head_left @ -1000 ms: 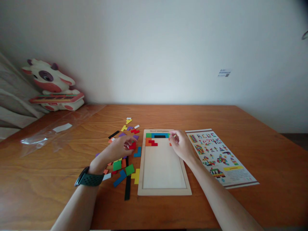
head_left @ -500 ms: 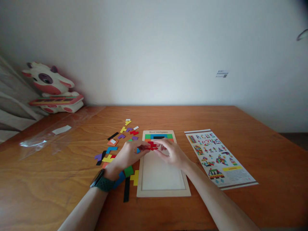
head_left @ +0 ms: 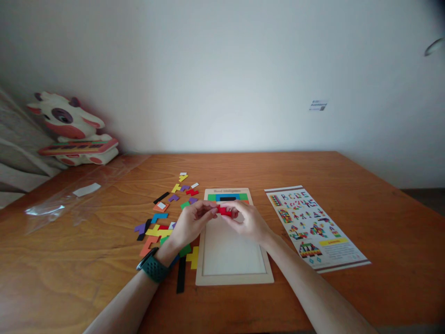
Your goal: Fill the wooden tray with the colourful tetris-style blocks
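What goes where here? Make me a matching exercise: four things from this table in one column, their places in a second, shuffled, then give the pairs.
Things:
1. red piece
2. instruction sheet
3. loose coloured pieces
4. cow toy

Places:
A. right of the wooden puzzle tray
B. far left, by the wall
C. between the left hand and the right hand
D. left of the tray

Pairs: 1-C, 2-A, 3-D, 4-B
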Tool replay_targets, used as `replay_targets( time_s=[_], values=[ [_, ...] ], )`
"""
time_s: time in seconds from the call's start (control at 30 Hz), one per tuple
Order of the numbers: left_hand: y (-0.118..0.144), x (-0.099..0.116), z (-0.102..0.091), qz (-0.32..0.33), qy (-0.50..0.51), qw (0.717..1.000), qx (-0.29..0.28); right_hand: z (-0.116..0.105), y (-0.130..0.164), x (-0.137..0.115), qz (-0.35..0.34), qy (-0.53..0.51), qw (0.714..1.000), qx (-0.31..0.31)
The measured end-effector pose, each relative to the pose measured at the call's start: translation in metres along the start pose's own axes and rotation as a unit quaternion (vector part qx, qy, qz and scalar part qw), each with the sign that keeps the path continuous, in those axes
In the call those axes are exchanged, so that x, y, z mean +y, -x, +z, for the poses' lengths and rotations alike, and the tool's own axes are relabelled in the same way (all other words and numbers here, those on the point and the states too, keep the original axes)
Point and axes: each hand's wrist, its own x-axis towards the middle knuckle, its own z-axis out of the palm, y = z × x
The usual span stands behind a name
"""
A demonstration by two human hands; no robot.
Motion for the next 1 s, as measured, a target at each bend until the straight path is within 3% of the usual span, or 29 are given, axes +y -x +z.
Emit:
replay_targets(
  time_s=[0.1, 0.17, 0.37, 0.43, 0.57, 0.67, 1.0],
  values=[
    [0.0, -0.004, 0.001, -0.008, -0.014, 0.999, 0.038, 0.004, -0.001, 0.0, 0.048, 0.005, 0.997, 0.066],
    [0.001, -0.003, 0.002, -0.014, -0.028, 0.999, 0.034, 0.004, -0.001, 0.0, 0.053, 0.024, 0.993, 0.098],
    [0.004, 0.008, 0.009, -0.014, -0.016, 0.999, -0.048, 0.008, 0.001, -0.005, -0.001, 0.047, 0.997, 0.055],
    [0.004, 0.008, 0.012, -0.02, 0.004, 0.999, -0.046, 0.012, 0.002, -0.008, 0.005, 0.053, 0.997, 0.057],
    [0.004, 0.002, 0.015, -0.02, 0.023, 0.999, 0.015, 0.017, 0.002, -0.009, 0.061, 0.062, 0.991, 0.101],
    [0.005, 0.003, 0.016, -0.01, 0.024, 1.0, -0.007, 0.016, 0.002, -0.006, 0.084, 0.067, 0.987, 0.118],
    [0.009, 0.006, 0.02, -0.01, 0.037, 0.997, -0.07, 0.013, 0.004, -0.001, 0.037, -0.01, 0.999, 0.035]
  ],
)
